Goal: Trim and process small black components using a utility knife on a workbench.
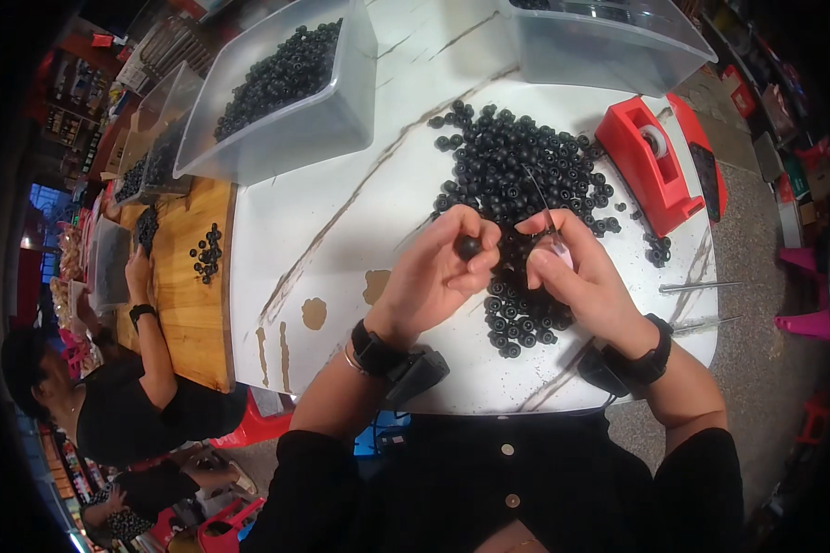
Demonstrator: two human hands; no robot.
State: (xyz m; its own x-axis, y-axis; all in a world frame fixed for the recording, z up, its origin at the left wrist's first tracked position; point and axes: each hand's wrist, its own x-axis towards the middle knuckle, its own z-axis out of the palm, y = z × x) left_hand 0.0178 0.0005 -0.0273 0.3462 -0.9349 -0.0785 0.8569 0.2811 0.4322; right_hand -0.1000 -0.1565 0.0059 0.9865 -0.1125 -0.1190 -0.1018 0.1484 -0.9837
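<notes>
My left hand (429,281) is closed, its curled fingers gripping a small round black part (468,247) near the fingertips. Just to the right, my right hand (588,272) pinches a thin pointed metal tool (537,189) between thumb and fingers. The tool's tip points up and away over the table, and its grip is mostly hidden in the hand. Both hands are raised above a heap of small black ring-shaped parts (516,157) on the white marbled table (341,221). More of these parts lie below and between the hands.
A clear bin (355,101) of black parts stands at the far left, another clear bin (609,55) far right. A red tape dispenser (641,175) and slim metal tools (701,288) lie on the right. At the left, a co-worker (161,369) sits by a wooden table (194,323).
</notes>
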